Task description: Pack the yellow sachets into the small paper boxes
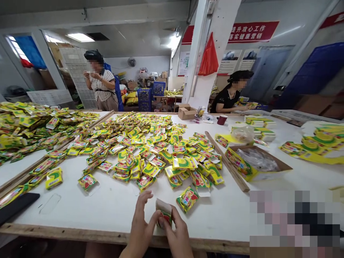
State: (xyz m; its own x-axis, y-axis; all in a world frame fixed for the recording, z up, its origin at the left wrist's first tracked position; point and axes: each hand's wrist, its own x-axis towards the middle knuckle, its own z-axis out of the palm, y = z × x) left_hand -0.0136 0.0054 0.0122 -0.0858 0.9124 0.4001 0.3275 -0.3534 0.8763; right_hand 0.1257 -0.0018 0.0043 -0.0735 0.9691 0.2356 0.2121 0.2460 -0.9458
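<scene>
At the near edge of the table (107,215), between two bare hands, a small fruit-printed box (167,216) is held with its pale flap (163,205) open on the far side. The right hand (178,233) has the firmer grip: its thumb lies over the printed face and its fingers curl round the right edge, so the box is pinched there. The left hand (141,224) is looser, its thumb tip against the left part of the box, its fingers raised and spread, holding nothing else. The hands flank the box about equally near, and the flap lies just past both thumbs, on the far side of the grip. The long axis of the box seems to run from near to far, though the thumbs hide too much to be sure; whether the box touches the table cannot be told either.

Just past the right hand, on the far right of it, a loose packet (187,199) lies on the table, its long axis slanting from near left to far right. Farther off, a heap of similar packets (158,138) spreads out, with a wooden strip (226,161) along its right side and an open carton (242,168) of clear plastic bags (258,160) to the right of that
</scene>
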